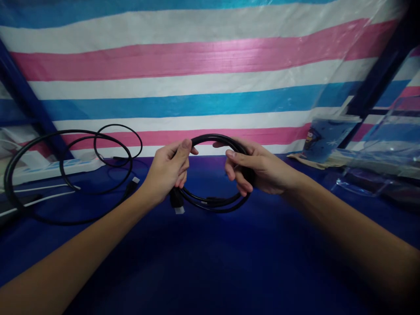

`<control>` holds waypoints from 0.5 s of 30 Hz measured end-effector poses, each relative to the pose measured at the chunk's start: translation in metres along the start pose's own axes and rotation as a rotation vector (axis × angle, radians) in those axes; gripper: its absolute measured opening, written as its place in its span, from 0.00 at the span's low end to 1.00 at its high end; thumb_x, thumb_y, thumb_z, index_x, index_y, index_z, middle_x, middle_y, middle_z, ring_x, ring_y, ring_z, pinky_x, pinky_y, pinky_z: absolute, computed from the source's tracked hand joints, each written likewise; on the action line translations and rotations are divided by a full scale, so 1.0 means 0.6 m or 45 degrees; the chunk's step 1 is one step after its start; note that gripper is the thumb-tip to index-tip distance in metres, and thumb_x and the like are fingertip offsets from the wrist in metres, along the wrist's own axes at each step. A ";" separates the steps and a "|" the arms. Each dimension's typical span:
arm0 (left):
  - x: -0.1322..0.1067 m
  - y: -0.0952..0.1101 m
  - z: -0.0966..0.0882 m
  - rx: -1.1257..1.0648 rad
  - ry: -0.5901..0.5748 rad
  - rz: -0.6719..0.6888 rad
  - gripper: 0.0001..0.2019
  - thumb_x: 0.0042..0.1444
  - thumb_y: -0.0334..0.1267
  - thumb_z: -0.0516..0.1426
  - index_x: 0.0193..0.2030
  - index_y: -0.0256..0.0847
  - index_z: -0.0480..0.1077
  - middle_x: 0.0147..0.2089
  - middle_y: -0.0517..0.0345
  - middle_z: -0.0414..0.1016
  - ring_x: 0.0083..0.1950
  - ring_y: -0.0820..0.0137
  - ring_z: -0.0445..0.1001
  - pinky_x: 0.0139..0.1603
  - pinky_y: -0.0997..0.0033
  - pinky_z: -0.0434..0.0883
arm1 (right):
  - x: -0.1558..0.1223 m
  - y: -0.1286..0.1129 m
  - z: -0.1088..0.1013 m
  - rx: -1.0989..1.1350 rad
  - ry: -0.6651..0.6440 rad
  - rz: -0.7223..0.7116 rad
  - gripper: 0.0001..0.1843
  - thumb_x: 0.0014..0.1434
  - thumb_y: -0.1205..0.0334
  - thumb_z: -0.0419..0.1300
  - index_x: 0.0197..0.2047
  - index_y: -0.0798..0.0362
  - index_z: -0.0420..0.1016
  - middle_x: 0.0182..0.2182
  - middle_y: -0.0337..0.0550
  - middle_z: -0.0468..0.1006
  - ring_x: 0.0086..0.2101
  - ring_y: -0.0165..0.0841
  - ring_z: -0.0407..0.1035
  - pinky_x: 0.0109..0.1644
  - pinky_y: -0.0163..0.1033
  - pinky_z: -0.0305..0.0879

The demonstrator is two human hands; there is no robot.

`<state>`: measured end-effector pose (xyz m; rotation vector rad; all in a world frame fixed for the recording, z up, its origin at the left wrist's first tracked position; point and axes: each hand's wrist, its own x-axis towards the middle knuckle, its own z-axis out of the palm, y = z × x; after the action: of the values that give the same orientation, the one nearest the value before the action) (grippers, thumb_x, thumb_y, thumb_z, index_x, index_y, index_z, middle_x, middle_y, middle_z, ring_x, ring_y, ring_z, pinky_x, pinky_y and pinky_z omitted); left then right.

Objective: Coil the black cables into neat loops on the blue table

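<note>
A black cable point(215, 138) is wound into a coil and held up in front of me, above the blue table. My left hand point(172, 166) closes on the left side of the coil, with the thumb on top. Below those fingers hangs a black plug point(176, 199) with a pale, capped-looking tip. My right hand point(251, 166) wraps round the coil's right side, its thumb in front and fingers curled underneath. Another dark end seems to lie along the bottom of the loop, but its shape is unclear.
To the left, a second black cable point(74, 132) lies in loose loops, its plug point(133, 186) near my left forearm. Behind it are a white power strip point(75, 165) and white wires. A blue cup point(330, 138) stands at right, beside clear plastic. A striped sheet point(210, 57) hangs behind.
</note>
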<state>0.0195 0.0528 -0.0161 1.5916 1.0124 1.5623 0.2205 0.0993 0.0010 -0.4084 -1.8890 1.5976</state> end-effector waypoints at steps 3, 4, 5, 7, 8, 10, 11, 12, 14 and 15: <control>-0.001 0.000 -0.002 0.162 0.001 0.038 0.18 0.57 0.55 0.52 0.34 0.41 0.65 0.16 0.70 0.50 0.10 0.80 0.52 0.12 0.76 0.55 | 0.002 0.007 0.001 -0.057 -0.002 0.067 0.18 0.59 0.53 0.58 0.48 0.53 0.65 0.26 0.38 0.73 0.17 0.27 0.66 0.22 0.35 0.67; -0.001 0.000 -0.002 0.237 -0.019 0.049 0.17 0.57 0.55 0.52 0.34 0.41 0.66 0.17 0.70 0.52 0.11 0.80 0.52 0.11 0.76 0.54 | 0.003 0.011 0.002 -0.153 0.028 0.076 0.17 0.58 0.52 0.58 0.46 0.54 0.66 0.27 0.39 0.73 0.19 0.29 0.68 0.24 0.36 0.67; -0.002 0.000 -0.001 0.314 -0.046 0.060 0.17 0.57 0.54 0.53 0.34 0.41 0.66 0.17 0.69 0.53 0.11 0.80 0.53 0.12 0.76 0.53 | 0.004 0.014 0.003 -0.301 0.086 0.042 0.17 0.57 0.52 0.59 0.44 0.54 0.67 0.28 0.41 0.73 0.22 0.30 0.69 0.26 0.36 0.68; -0.005 0.003 0.002 0.448 -0.085 0.092 0.16 0.57 0.54 0.53 0.33 0.41 0.66 0.17 0.68 0.55 0.12 0.79 0.54 0.13 0.75 0.52 | 0.005 0.015 0.008 -0.711 0.246 -0.156 0.17 0.55 0.53 0.61 0.43 0.54 0.69 0.32 0.43 0.74 0.29 0.32 0.70 0.32 0.37 0.66; -0.007 0.005 0.004 0.500 -0.087 0.116 0.16 0.58 0.53 0.53 0.33 0.41 0.67 0.17 0.67 0.56 0.13 0.78 0.55 0.14 0.75 0.52 | 0.004 0.013 0.013 -0.924 0.325 -0.295 0.17 0.55 0.54 0.62 0.45 0.54 0.70 0.34 0.44 0.74 0.31 0.33 0.70 0.34 0.37 0.65; -0.013 0.012 0.010 0.576 -0.062 0.192 0.14 0.58 0.50 0.53 0.33 0.41 0.68 0.18 0.65 0.60 0.17 0.77 0.57 0.18 0.75 0.55 | 0.001 0.003 0.022 -1.237 0.423 -0.528 0.17 0.56 0.57 0.61 0.48 0.53 0.70 0.36 0.45 0.75 0.34 0.35 0.69 0.37 0.37 0.62; -0.016 0.016 0.014 0.615 -0.054 0.237 0.14 0.59 0.49 0.53 0.33 0.41 0.69 0.20 0.64 0.62 0.20 0.76 0.59 0.21 0.75 0.56 | -0.001 -0.003 0.026 -1.314 0.420 -0.575 0.16 0.57 0.58 0.60 0.48 0.53 0.70 0.35 0.45 0.75 0.33 0.34 0.68 0.36 0.36 0.60; -0.019 0.019 0.017 0.650 -0.048 0.278 0.13 0.58 0.48 0.53 0.33 0.40 0.70 0.22 0.63 0.65 0.23 0.75 0.61 0.23 0.75 0.57 | -0.003 -0.009 0.028 -1.337 0.389 -0.573 0.12 0.57 0.59 0.59 0.45 0.54 0.72 0.33 0.44 0.75 0.31 0.33 0.67 0.34 0.35 0.59; -0.025 0.023 0.022 0.690 -0.042 0.326 0.13 0.58 0.47 0.54 0.34 0.40 0.72 0.25 0.62 0.67 0.26 0.74 0.63 0.25 0.74 0.57 | -0.005 -0.017 0.029 -1.244 0.281 -0.467 0.08 0.58 0.59 0.58 0.34 0.55 0.72 0.24 0.39 0.71 0.24 0.28 0.62 0.28 0.33 0.54; -0.028 0.023 0.023 0.701 -0.037 0.336 0.13 0.57 0.47 0.55 0.34 0.40 0.72 0.26 0.61 0.68 0.26 0.74 0.63 0.26 0.74 0.57 | -0.005 -0.020 0.029 -1.143 0.220 -0.393 0.10 0.58 0.58 0.58 0.29 0.55 0.70 0.20 0.37 0.67 0.21 0.26 0.59 0.25 0.32 0.51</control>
<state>0.0347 0.0323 -0.0124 2.1882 1.3386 1.4971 0.2138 0.0817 0.0102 -0.5570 -2.3023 0.4337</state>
